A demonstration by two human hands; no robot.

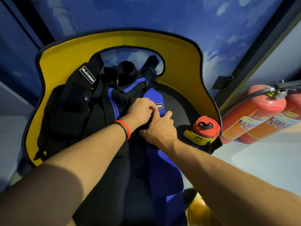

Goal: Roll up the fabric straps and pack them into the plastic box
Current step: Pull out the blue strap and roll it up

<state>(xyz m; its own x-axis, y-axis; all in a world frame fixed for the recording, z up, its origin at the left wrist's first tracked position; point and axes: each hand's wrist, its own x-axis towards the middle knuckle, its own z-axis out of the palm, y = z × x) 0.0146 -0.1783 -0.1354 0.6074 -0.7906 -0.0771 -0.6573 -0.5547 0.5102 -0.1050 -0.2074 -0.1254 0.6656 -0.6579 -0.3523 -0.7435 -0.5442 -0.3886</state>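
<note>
A person bends over a long blue fabric strap that lies lengthwise down the dark cushion of a yellow-shelled seat, with both bare arms stretched to the strap's far end. The left hand, with red and black wristbands on its wrist, has its fingers curled onto the strap's edge and pinches it just beside a small black sewn label. The right hand lies on the same strap, touching the left hand, its fingers bent down toward the cloth. From where I stand I cannot tell whether it grips the strap or only presses on it.

Left of the blue strap lies a loose heap of black straps, one of them edged with twin blue stripes. Another black strap carries a white-lettered label near its upper end. A rolled black strap stands at the back of the heap.

On the seat's right rim, well apart from the hands, sits a tightly rolled red strap with a yellow tab wrapped round its base.

Beyond the seat on the right, two red fire extinguishers stand side by side on the pale floor against the wall. Behind everything rises a blue wall painted with white clouds.
</note>
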